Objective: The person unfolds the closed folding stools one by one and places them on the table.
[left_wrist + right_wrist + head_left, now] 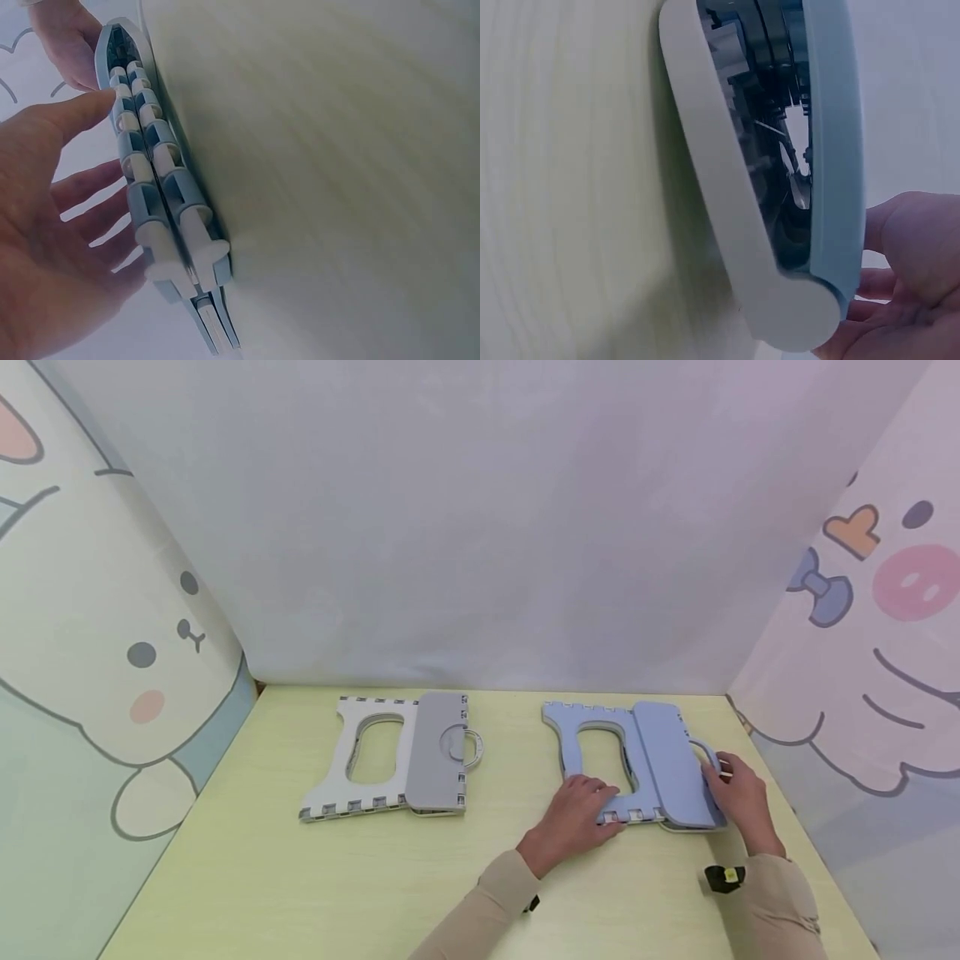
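A blue folding step stool (671, 764) lies folded flat on the right part of the table. My left hand (573, 818) is at the near corner of its leg panel. In the left wrist view, the left thumb (90, 112) meets the hinged edge and the other fingers lie fairly straight over the upper face. My right hand (742, 797) grips the stool's right edge by the blue carrying handle (705, 752). Its fingertips are partly hidden behind the stool. In the right wrist view, a gap separates the blue panel (836, 150) from the white panel (712, 165).
A second folded step stool, white and grey (435, 760), lies to the left, its ring handle pointing right. The pale yellow table (300, 893) meets a plain backdrop (480, 527) behind and cartoon-printed curtains (75, 610) at both sides.
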Tool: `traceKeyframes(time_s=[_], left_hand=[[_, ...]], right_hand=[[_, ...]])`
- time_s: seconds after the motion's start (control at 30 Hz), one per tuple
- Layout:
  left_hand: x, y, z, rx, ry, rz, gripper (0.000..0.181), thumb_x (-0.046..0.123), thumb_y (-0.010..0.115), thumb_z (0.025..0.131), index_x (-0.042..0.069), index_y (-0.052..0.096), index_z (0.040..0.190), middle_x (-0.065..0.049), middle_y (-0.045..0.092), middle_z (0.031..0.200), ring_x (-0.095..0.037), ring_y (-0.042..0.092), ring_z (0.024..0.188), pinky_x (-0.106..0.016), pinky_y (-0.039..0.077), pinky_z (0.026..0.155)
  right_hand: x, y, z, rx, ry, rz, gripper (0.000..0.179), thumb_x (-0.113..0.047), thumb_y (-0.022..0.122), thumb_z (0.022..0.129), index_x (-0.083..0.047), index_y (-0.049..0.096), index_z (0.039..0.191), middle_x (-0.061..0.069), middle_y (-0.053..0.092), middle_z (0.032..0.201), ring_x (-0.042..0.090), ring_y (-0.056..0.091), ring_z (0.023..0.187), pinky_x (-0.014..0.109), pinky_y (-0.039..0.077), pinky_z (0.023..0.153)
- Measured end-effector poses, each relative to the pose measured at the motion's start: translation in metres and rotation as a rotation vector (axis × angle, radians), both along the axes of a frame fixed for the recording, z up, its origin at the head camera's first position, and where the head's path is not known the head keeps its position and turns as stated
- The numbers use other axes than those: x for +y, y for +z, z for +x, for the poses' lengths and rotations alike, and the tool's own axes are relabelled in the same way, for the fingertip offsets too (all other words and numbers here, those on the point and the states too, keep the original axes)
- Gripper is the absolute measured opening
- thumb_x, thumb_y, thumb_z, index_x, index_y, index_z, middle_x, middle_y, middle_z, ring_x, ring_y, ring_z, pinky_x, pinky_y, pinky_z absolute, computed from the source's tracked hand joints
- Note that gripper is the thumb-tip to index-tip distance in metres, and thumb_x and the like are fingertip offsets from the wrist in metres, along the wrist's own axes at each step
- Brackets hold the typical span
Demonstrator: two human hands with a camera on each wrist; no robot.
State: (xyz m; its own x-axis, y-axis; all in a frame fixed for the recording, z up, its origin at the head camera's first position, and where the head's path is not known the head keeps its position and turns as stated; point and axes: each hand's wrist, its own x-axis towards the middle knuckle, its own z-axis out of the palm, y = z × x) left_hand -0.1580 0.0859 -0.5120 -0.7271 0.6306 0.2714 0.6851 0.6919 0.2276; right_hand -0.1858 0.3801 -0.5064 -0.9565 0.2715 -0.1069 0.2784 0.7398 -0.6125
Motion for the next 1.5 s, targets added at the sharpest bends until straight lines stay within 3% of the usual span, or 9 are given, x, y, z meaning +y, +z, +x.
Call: traceKeyframes(time_s=[0.2, 0.57, 0.63, 0.73, 0.87, 1.27, 1.5], left_hand=[[0.001, -0.001, -0.001, 0.02, -0.015, -0.053, 0.044, 0.043, 0.073, 0.096, 0.018, 0.068, 0.133, 0.005, 0.07, 0.122, -0.01, 0.061, 0.111, -0.027, 0.041, 0.108], [0.004, 0.004, -0.003, 0.08, -0.052, -0.123, 0.037, 0.031, 0.075, 0.096, 0.019, 0.069, 0.13, 0.007, 0.072, 0.115, -0.006, 0.065, 0.104, -0.02, 0.045, 0.1], [0.005, 0.004, -0.003, 0.084, -0.053, -0.127, 0.035, 0.03, 0.075, 0.096, 0.019, 0.07, 0.129, 0.008, 0.072, 0.114, -0.006, 0.065, 0.103, -0.02, 0.046, 0.098], [0.006, 0.003, -0.003, 0.103, -0.051, -0.133, 0.033, 0.03, 0.074, 0.096, 0.02, 0.07, 0.128, 0.008, 0.072, 0.113, -0.007, 0.065, 0.101, -0.02, 0.047, 0.095], [0.006, 0.001, -0.004, 0.142, -0.053, -0.131, 0.032, 0.029, 0.075, 0.096, 0.02, 0.071, 0.126, 0.008, 0.072, 0.112, -0.008, 0.065, 0.099, -0.021, 0.048, 0.093], [0.005, -0.003, -0.004, 0.205, -0.077, -0.077, 0.029, 0.023, 0.076, 0.093, 0.019, 0.072, 0.122, 0.007, 0.074, 0.106, -0.009, 0.065, 0.092, -0.02, 0.049, 0.085], [0.003, 0.0, -0.003, 0.197, -0.078, -0.07, 0.031, 0.022, 0.077, 0.093, 0.019, 0.072, 0.123, 0.007, 0.074, 0.107, -0.008, 0.065, 0.093, -0.019, 0.049, 0.083]], right_hand=[[0.002, -0.002, -0.003, 0.01, -0.013, -0.043, 0.055, -0.021, 0.051, 0.108, 0.015, 0.036, 0.147, 0.044, 0.043, 0.141, 0.057, 0.049, 0.127, 0.064, 0.047, 0.1], [0.007, -0.006, -0.005, -0.035, -0.118, -0.23, 0.059, -0.023, 0.054, 0.108, 0.009, 0.035, 0.153, 0.039, 0.042, 0.147, 0.05, 0.049, 0.13, 0.059, 0.046, 0.104], [0.009, -0.007, -0.005, -0.038, -0.117, -0.263, 0.057, -0.021, 0.053, 0.108, 0.009, 0.036, 0.153, 0.037, 0.044, 0.147, 0.043, 0.057, 0.124, 0.05, 0.052, 0.101], [0.011, -0.007, -0.004, -0.036, -0.112, -0.305, 0.053, -0.017, 0.051, 0.109, 0.008, 0.038, 0.153, 0.035, 0.047, 0.146, 0.02, 0.068, 0.102, 0.027, 0.057, 0.086], [0.011, -0.005, -0.004, -0.024, -0.121, -0.34, 0.051, -0.014, 0.051, 0.108, 0.009, 0.038, 0.152, 0.036, 0.049, 0.145, -0.002, 0.061, 0.085, 0.01, 0.052, 0.068], [0.01, -0.001, 0.0, -0.011, -0.125, -0.319, 0.052, -0.011, 0.056, 0.106, 0.011, 0.041, 0.15, 0.037, 0.051, 0.141, 0.001, 0.064, 0.084, 0.011, 0.053, 0.067], [0.011, 0.004, 0.003, 0.005, -0.097, -0.301, 0.051, -0.012, 0.056, 0.106, 0.011, 0.041, 0.15, 0.037, 0.052, 0.141, 0.002, 0.066, 0.086, 0.012, 0.053, 0.068]])
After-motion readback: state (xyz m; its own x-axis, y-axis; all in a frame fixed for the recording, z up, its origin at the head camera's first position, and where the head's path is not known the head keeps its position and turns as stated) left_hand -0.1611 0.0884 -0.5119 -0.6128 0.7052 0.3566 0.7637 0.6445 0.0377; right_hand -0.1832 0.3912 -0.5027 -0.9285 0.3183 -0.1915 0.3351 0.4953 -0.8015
